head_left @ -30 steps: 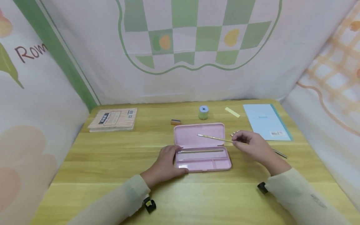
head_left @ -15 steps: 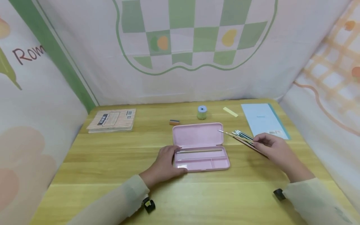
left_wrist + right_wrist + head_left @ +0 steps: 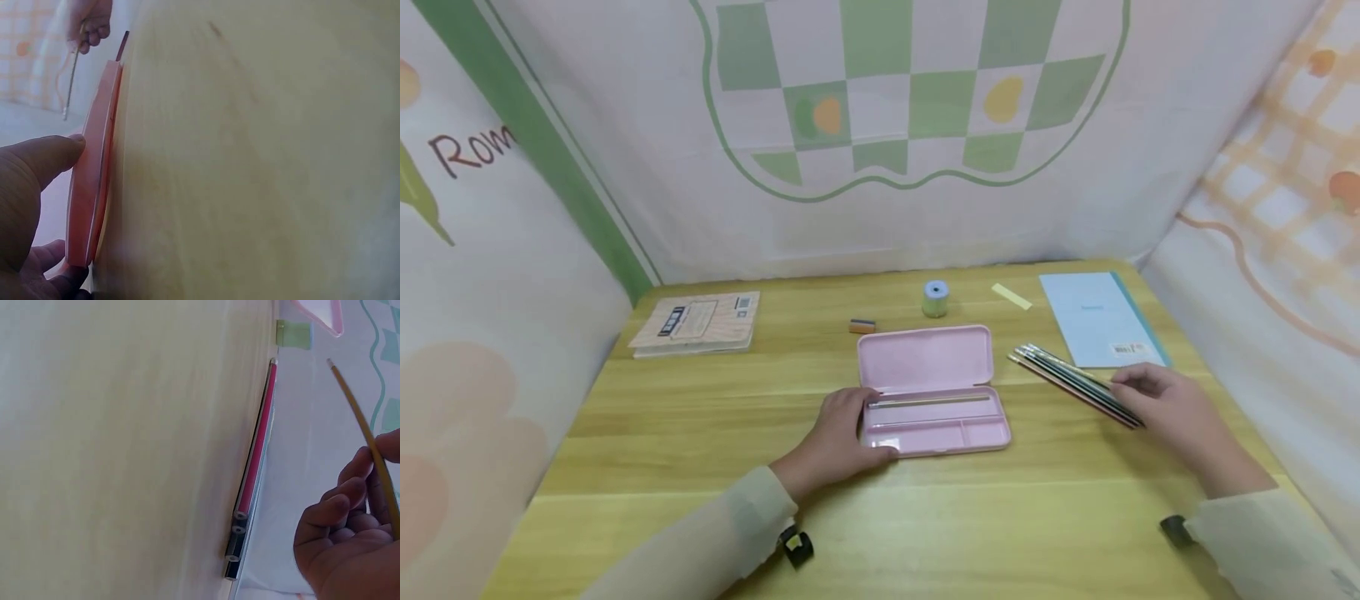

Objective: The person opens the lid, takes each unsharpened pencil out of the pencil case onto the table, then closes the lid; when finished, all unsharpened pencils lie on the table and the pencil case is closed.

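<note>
Toward the far left corner of the table (image 3: pixel 647 467) a notebook (image 3: pixel 696 322) is laid flat. Near the middle, the open pink pencil case (image 3: pixel 931 389) is steadied at its left end by the left hand (image 3: pixel 838 440), thumb and fingers curled onto the rim. Right of the case, a row of pencils (image 3: pixel 1075 385) is laid slanting from far-left to near-right. Above their near ends, a yellow pencil (image 3: pixel 365 434) is pinched by the right hand (image 3: pixel 1176 410), plainly the nearer hand.
</note>
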A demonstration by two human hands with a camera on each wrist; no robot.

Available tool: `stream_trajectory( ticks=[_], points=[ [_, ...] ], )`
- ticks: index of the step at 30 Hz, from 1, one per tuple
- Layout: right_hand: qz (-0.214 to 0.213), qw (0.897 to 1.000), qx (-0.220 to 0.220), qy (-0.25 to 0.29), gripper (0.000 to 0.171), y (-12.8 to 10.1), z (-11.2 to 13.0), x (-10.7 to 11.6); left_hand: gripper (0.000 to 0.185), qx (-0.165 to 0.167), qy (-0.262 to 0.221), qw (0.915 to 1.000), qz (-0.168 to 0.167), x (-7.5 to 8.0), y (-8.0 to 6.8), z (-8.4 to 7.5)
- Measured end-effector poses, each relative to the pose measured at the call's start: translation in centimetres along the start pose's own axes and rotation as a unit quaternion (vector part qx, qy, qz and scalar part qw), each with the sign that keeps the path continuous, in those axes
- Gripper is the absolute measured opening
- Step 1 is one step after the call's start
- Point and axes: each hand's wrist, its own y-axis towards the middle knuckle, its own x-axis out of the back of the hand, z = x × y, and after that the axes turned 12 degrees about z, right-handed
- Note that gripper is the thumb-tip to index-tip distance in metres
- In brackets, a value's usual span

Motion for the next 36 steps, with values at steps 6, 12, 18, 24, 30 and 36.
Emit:
stream_trajectory(
  ticks=[6,12,18,24,30,36],
  points=[
    [0.01,0.999,-0.02,-0.03,0.032,0.2,-0.4,0.2,0.09,0.004,0.003,1.0,0.0,0.0,0.0,0.0],
    [0.019,0.999,-0.022,-0.044,0.034,0.7,-0.2,0.1,0.092,0.008,0.008,0.9999,0.002,0.0,0.1,0.0],
    [0.036,0.998,-0.022,-0.054,0.037,1.4,-0.2,0.0,0.092,0.006,0.008,1.0,0.001,0.0,0.1,0.0],
    [0.049,0.996,-0.027,-0.067,0.031,1.7,0.4,0.1,0.091,0.005,0.006,1.0,0.001,0.1,0.1,-0.2],
    [0.063,0.994,-0.026,-0.08,0.03,2.0,0.5,0.0,0.091,0.008,0.006,0.9999,0.001,0.1,0.2,-0.2],
    [0.06,0.995,-0.024,-0.074,0.031,2.0,0.7,-0.2,0.092,0.007,0.001,1.0,0.001,-0.1,0.1,-0.1]
  ],
)
